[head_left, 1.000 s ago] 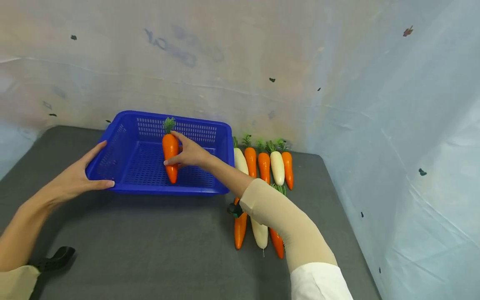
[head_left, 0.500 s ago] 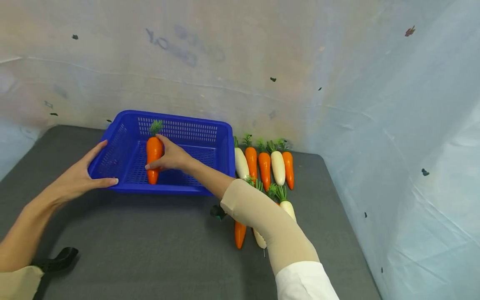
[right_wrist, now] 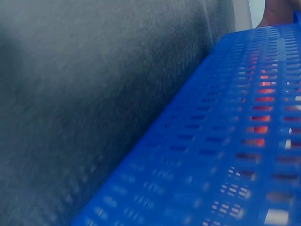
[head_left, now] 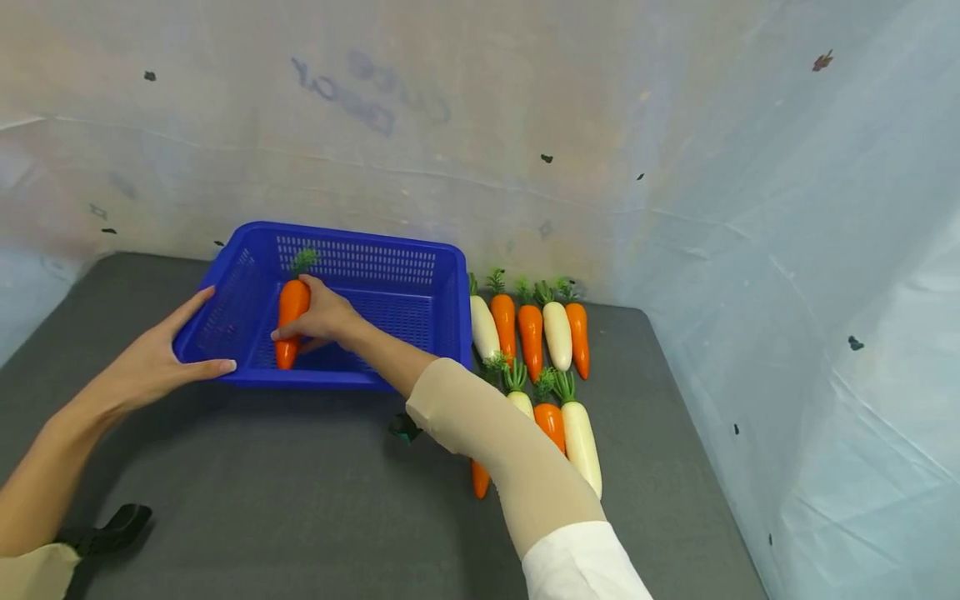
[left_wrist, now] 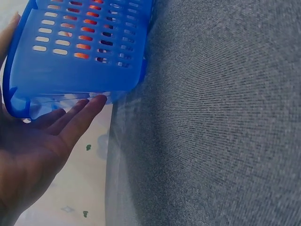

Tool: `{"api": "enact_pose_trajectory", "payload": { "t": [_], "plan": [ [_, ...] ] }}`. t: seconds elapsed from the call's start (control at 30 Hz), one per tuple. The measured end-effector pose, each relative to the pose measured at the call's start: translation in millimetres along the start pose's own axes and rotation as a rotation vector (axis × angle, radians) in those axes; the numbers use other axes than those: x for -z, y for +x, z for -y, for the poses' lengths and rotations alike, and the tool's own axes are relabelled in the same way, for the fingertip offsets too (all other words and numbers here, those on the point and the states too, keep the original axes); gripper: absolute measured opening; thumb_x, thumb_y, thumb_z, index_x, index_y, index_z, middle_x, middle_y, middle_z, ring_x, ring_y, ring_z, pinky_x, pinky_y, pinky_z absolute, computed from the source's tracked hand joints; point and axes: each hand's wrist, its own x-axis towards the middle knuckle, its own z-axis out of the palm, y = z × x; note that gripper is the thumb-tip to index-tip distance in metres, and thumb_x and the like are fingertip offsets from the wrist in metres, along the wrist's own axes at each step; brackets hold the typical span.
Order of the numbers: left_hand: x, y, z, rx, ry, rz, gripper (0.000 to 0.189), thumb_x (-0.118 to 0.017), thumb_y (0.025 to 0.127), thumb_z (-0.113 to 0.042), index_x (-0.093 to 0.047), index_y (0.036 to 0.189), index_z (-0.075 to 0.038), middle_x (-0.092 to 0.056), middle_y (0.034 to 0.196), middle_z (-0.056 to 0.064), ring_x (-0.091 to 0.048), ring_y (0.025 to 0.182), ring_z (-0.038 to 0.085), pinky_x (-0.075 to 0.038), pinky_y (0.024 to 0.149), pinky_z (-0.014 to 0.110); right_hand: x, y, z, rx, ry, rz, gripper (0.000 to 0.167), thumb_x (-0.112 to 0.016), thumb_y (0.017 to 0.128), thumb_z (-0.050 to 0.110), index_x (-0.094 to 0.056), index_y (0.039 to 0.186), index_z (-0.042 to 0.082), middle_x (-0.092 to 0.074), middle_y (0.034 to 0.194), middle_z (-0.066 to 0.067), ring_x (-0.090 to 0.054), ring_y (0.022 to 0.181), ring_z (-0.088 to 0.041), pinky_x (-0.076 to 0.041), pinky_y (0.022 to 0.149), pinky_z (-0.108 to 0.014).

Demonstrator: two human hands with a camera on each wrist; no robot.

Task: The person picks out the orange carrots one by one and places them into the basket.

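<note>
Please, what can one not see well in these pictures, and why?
- Head view: part of the glossy orange carrot with green leaves, covered by the right hand.
- Head view: parts of the near row of orange carrots and white radishes, covered by the beige sleeve.
- Head view: blue writing on the pale sheet, too faded to read.
- Left wrist view: most of that carrot, behind the slotted blue plastic basket.

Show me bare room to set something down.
Bare: the grey fabric tabletop before the blue perforated plastic basket, left of the beige-sleeved right arm. Crowded: right of the basket, with tapered orange carrots and long white radishes in rows. Bare again to their right.
</note>
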Motion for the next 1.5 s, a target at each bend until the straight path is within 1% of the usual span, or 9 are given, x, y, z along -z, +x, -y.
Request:
{"api": "enact_pose_trajectory", "payload": {
  "t": [0.23,0.5,0.63,0.93,1.17,1.23,1.3,1.37,1.5],
  "plan": [
    [0.3,-1.7,2.9,-0.007,-0.020,0.016,0.109,-0.070,0.092,-0.036,0.020,0.155,-0.037,0.006,0.158,0.037,-0.025,0.124,0.067,-0.027,0.090,0.083,-16,7.2,5,-0.059,0.005,0.007,0.096,-0.085,0.078,0.005,-0.033,0.154,0.030,-0.057,0.104,-0.003,-0.064,0.071,-0.017,-0.061,0.066,-0.042],
    [-1.9,-0.4,2.7,-0.033,-0.057,-0.001,0.110,-0.072,0.092,-0.031,0.017,0.156,-0.037,0.001,0.156,0.039,-0.027,0.124,0.066,-0.028,0.091,0.082,-24,17.7,7,-0.089,-0.003,-0.021,0.096,-0.084,0.078,0.004,-0.033,0.154,0.032,-0.057,0.105,-0.004,-0.066,0.071,-0.020,-0.061,0.068,-0.041],
    [-1.6,0.0,4.1,-0.042,-0.074,0.009,0.108,-0.070,0.093,-0.029,0.017,0.155,-0.040,0.001,0.156,0.040,-0.028,0.124,0.065,-0.028,0.091,0.082,-25,21.3,6,-0.099,0.010,-0.023,0.095,-0.084,0.078,0.004,-0.033,0.154,0.032,-0.057,0.105,-0.005,-0.066,0.072,-0.020,-0.061,0.067,-0.041],
    [-2.2,1.3,7.0,-0.051,-0.100,0.017,0.106,-0.068,0.095,-0.026,0.017,0.155,-0.040,0.004,0.156,0.040,-0.026,0.124,0.066,-0.028,0.090,0.082,-24,24.9,2,-0.070,0.002,0.063,0.095,-0.082,0.080,0.003,-0.031,0.156,0.031,-0.059,0.115,-0.003,-0.070,0.075,-0.022,-0.061,0.069,-0.035],
    [-2.1,0.0,7.7,-0.039,-0.089,0.009,0.105,-0.068,0.094,-0.028,0.017,0.155,-0.040,0.007,0.157,0.037,-0.025,0.124,0.066,-0.028,0.090,0.082,-22,25.4,3,-0.040,-0.205,-0.011,0.085,-0.084,0.081,0.014,-0.040,0.152,0.032,-0.059,0.130,0.003,-0.069,0.073,-0.013,-0.058,0.063,-0.024],
    [-2.0,-1.3,8.4,-0.037,-0.067,0.001,0.105,-0.068,0.094,-0.029,0.016,0.155,-0.040,0.005,0.157,0.039,-0.026,0.123,0.067,-0.028,0.089,0.082,-20,24.4,4,-0.032,-0.228,-0.024,0.082,-0.084,0.082,0.017,-0.042,0.151,0.033,-0.058,0.132,0.004,-0.069,0.073,-0.013,-0.058,0.063,-0.024],
    [-2.0,-2.8,9.0,-0.033,-0.039,-0.013,0.104,-0.068,0.094,-0.031,0.015,0.156,-0.037,0.000,0.155,0.041,-0.028,0.121,0.067,-0.029,0.088,0.083,-17,22.9,3,-0.012,-0.260,-0.029,0.080,-0.083,0.083,0.021,-0.042,0.151,0.034,-0.060,0.131,0.005,-0.070,0.072,-0.013,-0.058,0.064,-0.023],
    [-2.7,-3.6,9.4,-0.027,-0.003,-0.027,0.104,-0.068,0.094,-0.034,0.015,0.157,-0.034,-0.003,0.153,0.043,-0.030,0.118,0.067,-0.030,0.087,0.083,-12,20.8,3,0.021,-0.269,-0.019,0.081,-0.082,0.084,0.024,-0.040,0.152,0.034,-0.064,0.123,0.003,-0.072,0.073,-0.017,-0.058,0.066,-0.024],
    [-3.2,-4.7,10.5,-0.024,0.023,-0.036,0.102,-0.066,0.095,-0.037,0.014,0.158,-0.032,-0.006,0.152,0.044,-0.032,0.117,0.067,-0.030,0.087,0.083,-2,15.6,1,0.074,-0.214,0.017,0.082,-0.081,0.085,0.023,-0.037,0.153,0.033,-0.067,0.113,-0.001,-0.072,0.077,-0.020,-0.059,0.069,-0.026]
  ]
}}
